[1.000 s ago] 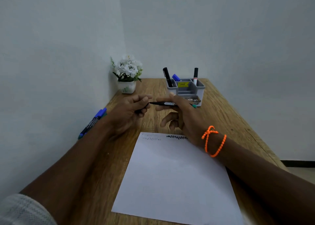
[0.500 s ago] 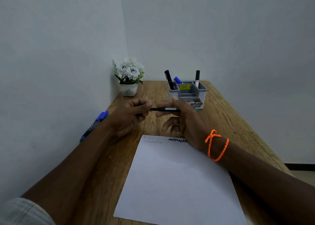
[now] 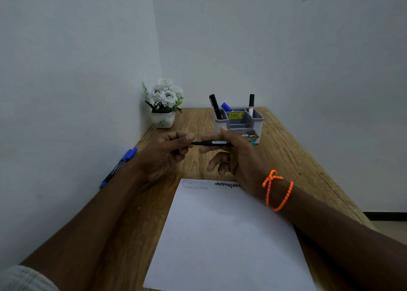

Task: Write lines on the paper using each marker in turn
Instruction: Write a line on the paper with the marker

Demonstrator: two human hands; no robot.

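A thin black marker [image 3: 214,143] with a teal end lies level in the air between my hands, above the desk. My right hand [image 3: 237,156] grips its barrel between thumb and forefinger. My left hand [image 3: 165,152] is closed around its left end, where the cap or tip is hidden by my fingers. Below them lies a white sheet of paper [image 3: 222,242] with two short zigzag lines near its top edge, a faint one on the left and a dark one on the right.
A grey organiser [image 3: 240,120] at the back holds two black markers and a blue one. A blue marker [image 3: 120,166] lies at the desk's left edge by the wall. A small pot of white flowers [image 3: 164,103] stands in the corner.
Both hands have stayed together on the marker, with the left hand closing a little further over its left end. The view has shifted slightly.
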